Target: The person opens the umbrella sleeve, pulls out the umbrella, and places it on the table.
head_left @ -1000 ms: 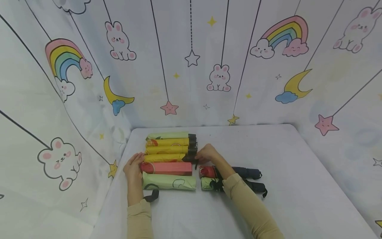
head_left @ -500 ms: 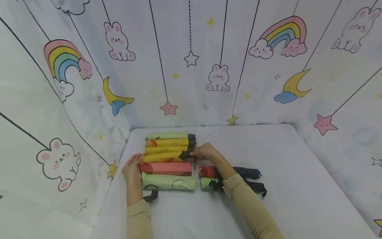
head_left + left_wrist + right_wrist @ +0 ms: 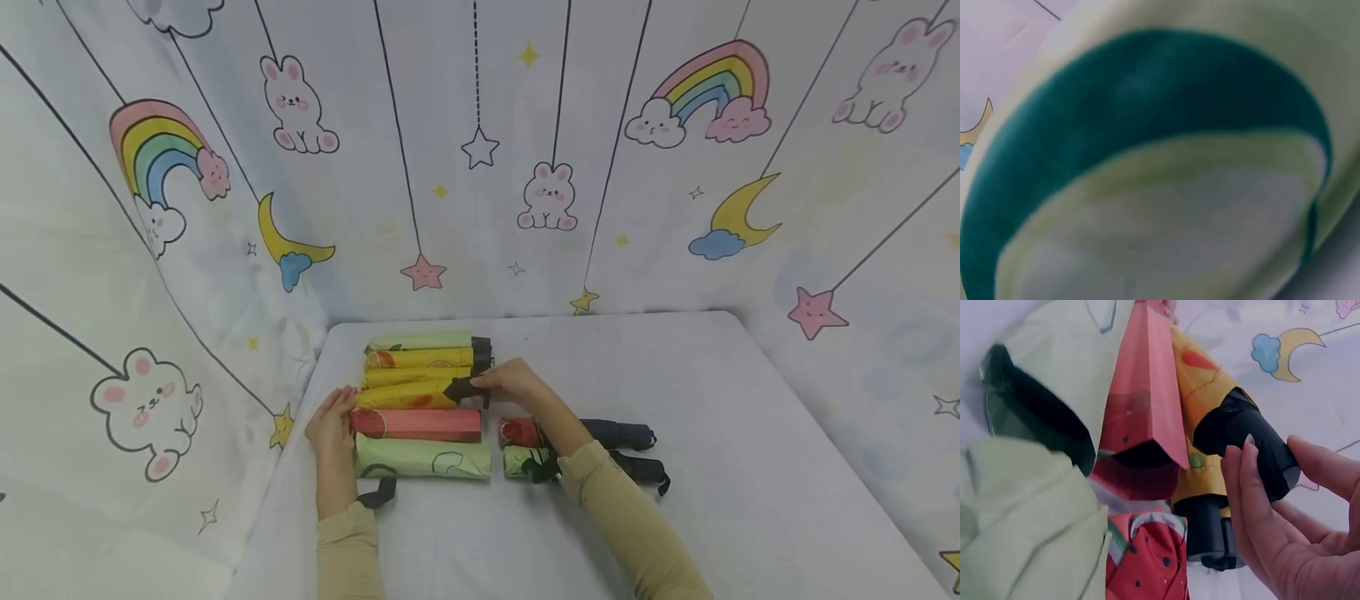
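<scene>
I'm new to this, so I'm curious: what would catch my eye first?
Probably the white backdrop printed with rainbows and bunnies, behind the white table. Next comes the row of slim green, yellow and pink sleeves on the table's left side. There, the right hand pinches the black, cylindrical handle poking from a yellow sleeve.

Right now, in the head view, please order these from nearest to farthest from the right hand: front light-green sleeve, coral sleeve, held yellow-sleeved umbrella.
1. Yellow-sleeved umbrella: pinched by the right hand.
2. Coral sleeve: just below it in view.
3. Front light-green sleeve: lowest, below the coral one.
</scene>
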A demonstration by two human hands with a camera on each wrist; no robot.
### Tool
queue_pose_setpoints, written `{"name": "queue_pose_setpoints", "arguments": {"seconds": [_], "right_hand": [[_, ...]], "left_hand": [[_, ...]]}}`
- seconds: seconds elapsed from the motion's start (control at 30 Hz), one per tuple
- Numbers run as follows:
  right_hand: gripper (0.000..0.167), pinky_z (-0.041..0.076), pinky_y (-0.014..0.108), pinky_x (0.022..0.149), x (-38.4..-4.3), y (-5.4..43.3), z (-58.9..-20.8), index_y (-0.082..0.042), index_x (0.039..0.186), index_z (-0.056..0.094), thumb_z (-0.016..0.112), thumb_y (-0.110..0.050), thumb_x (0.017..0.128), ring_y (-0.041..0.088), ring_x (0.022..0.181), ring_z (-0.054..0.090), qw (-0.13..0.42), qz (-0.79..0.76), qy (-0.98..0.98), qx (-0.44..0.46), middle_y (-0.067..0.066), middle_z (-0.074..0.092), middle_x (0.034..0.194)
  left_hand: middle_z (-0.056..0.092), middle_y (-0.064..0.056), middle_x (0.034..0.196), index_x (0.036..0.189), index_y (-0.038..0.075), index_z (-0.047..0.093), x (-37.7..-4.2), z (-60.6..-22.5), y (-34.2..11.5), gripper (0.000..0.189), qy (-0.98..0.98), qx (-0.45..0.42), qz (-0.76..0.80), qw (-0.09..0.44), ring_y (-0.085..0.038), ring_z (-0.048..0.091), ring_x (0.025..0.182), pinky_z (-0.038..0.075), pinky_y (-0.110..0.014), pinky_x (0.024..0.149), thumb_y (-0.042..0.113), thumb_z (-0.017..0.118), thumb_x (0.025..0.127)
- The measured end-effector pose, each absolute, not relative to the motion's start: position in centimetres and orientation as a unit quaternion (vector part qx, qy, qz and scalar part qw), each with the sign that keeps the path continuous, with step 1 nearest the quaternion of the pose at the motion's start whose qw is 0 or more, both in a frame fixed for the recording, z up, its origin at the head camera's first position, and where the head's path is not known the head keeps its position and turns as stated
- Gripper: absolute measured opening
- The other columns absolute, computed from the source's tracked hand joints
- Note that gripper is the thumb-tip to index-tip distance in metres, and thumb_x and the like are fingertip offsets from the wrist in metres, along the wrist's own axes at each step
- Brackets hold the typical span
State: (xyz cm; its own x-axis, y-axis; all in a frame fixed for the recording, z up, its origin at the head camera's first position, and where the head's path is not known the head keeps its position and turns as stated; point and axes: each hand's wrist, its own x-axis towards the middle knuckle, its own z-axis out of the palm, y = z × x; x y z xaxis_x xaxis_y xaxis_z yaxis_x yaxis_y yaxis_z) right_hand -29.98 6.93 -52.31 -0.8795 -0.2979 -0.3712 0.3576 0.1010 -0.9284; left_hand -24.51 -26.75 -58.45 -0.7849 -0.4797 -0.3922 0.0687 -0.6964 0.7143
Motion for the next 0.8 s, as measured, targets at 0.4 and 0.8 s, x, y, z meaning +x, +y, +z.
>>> {"name": "queue_pose_setpoints", "arguments": {"seconds": [0.4, 0.8], "right_hand": [[0.028, 0.064, 0.043, 0.089, -29.60, 6.90, -52.02, 0.015, 0.108, 0.070, 0.081, -0.002, 0.089, 0.044, 0.104, 0.073, 0.250, -0.691, 0.677, 0.033, 0.024, 0.074, 0.106], [0.031, 0.064, 0.044, 0.089, -29.52, 7.49, -51.44, 0.017, 0.111, 0.070, 0.082, -0.001, 0.088, 0.033, 0.085, 0.079, 0.244, -0.700, 0.671, 0.036, 0.027, 0.073, 0.109]], "left_hand": [[0.070, -0.017, 0.130, 0.151, -0.008, 0.045, -24.28, -58.29, -26.90, 0.065, -0.331, 0.285, -0.888, 0.147, -0.025, 0.069, 0.122, 0.057, -0.028, 0.100, -0.020, 0.066, 0.091], [0.066, -0.019, 0.137, 0.151, -0.008, 0.045, -24.22, -58.21, -27.05, 0.065, -0.332, 0.283, -0.888, 0.146, -0.024, 0.070, 0.120, 0.057, -0.027, 0.099, -0.020, 0.066, 0.091]]}}
